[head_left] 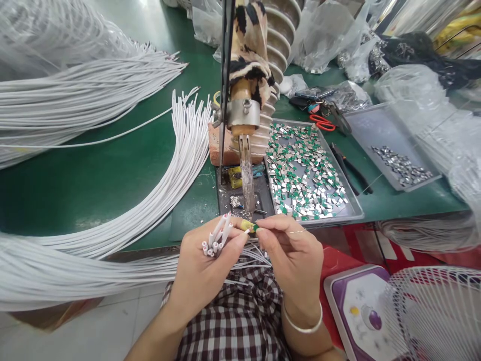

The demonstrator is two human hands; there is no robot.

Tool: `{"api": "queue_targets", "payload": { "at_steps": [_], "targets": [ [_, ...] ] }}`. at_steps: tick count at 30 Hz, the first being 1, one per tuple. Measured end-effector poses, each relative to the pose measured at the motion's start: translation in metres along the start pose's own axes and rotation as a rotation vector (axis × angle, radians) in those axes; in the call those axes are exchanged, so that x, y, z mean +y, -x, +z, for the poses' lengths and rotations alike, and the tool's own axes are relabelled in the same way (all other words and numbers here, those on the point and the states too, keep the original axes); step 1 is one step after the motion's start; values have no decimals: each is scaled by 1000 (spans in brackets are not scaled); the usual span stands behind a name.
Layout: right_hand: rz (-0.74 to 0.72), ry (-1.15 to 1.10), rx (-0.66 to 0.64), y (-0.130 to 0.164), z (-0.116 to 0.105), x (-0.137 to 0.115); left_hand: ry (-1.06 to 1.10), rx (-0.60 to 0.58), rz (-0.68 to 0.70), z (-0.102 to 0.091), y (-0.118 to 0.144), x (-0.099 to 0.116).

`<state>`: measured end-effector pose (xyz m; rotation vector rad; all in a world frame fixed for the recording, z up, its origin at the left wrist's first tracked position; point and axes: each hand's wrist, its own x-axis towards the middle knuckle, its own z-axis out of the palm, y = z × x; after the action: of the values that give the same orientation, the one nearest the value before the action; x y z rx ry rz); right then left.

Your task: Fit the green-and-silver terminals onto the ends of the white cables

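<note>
Closed around several white cables [218, 235], my left hand [206, 265] also pinches one cable end between thumb and forefinger, where a yellow wrap shows on a fingertip. My right hand [291, 250] is closed, its thumb and forefinger pinching a small green connector [255, 227] against that cable end. Whether the two parts are joined is too small to tell. Just beyond my fingertips, a soldering iron [247, 175] points downward from a clamp. To its right, a metal tray [355, 209] holds many loose green-and-silver connectors.
Bundles of white cable [150, 200] lie across the left. A ribbed hose [280, 40] stands behind the iron, near a brick [218, 143]. On the right are pliers [351, 170], red-handled scissors [322, 123], a tray of small metal parts [379, 125] and a fan [439, 306].
</note>
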<state>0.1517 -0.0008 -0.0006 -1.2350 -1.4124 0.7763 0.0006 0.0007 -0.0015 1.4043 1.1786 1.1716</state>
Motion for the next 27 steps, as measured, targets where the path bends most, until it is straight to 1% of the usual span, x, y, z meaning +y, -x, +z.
{"api": "queue_targets", "payload": {
  "at_steps": [6, 16, 18, 22, 24, 25, 27],
  "targets": [
    [-14, -41, -3, 2, 1, 0, 6, -3, -10, 1, 2, 2],
    [-56, -78, 22, 7, 4, 2, 1, 2, 44, 0, 3, 5],
    [-32, -152, 51, 8, 5, 2, -1, 21, 35, 0, 2, 4],
    [128, -485, 104, 2, 6, 4, 0, 58, -1, 0, 0, 1],
    [153, -558, 114, -2, 5, 6, 10, 55, -4, -1, -1, 1],
    [144, -538, 127, -3, 5, 7, 20, 52, -4, -1, -1, 1],
    [87, -423, 170, -3, 5, 8, 36, 46, -5, -2, -3, 2]
  ]
}}
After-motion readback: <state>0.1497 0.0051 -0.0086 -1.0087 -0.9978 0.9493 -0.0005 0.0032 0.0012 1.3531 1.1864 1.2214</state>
